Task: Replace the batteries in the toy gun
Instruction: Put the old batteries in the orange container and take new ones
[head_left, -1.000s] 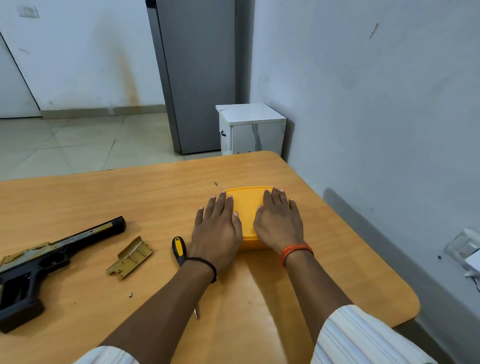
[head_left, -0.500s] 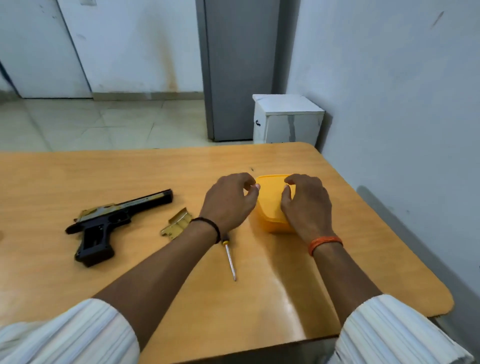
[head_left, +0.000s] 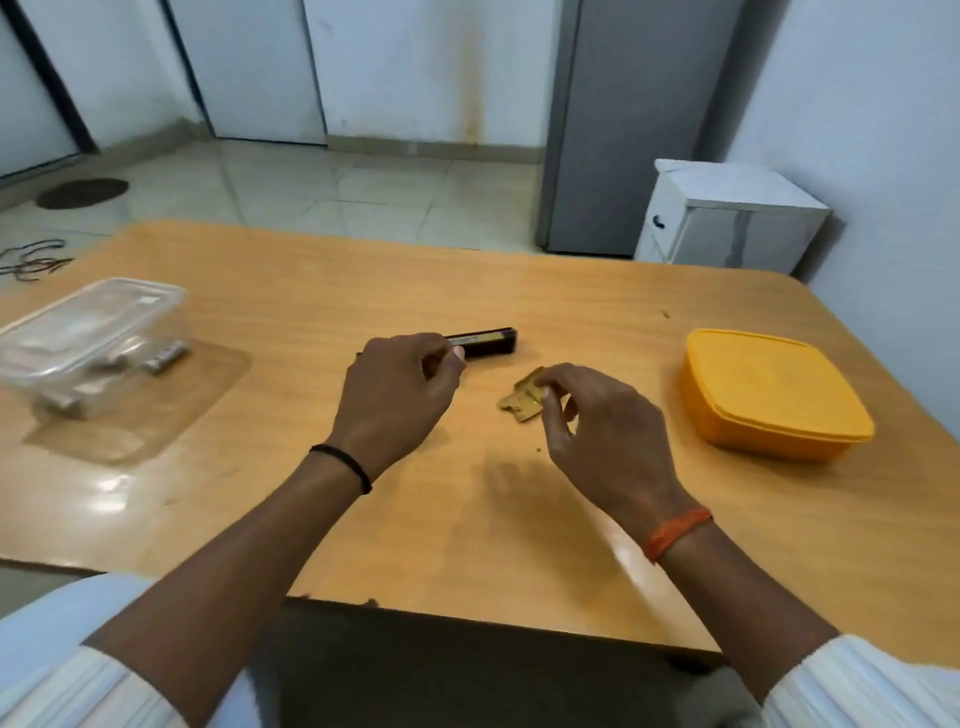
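The black toy gun (head_left: 485, 340) lies mid-table; only its barrel shows, because my left hand (head_left: 400, 395) is curled over the rest with thumb and forefinger at the barrel's rear. The gold battery cover (head_left: 522, 401) lies just right of it. My right hand (head_left: 602, 431) hangs over the cover's right edge with fingertips bent down to it; whether they pinch it is hidden. A clear plastic box (head_left: 88, 338) at the far left holds batteries (head_left: 165, 357). The screwdriver is out of sight.
A shut orange lidded container (head_left: 774, 395) sits at the right, near the wall. The clear box rests on a flat transparent lid (head_left: 156, 410). The table's near edge (head_left: 467, 618) is close to my body. A white cabinet (head_left: 727, 218) and grey fridge stand beyond.
Both hands left the orange container and moved left to the gun and cover. The view swung left, which brought the clear box into sight.
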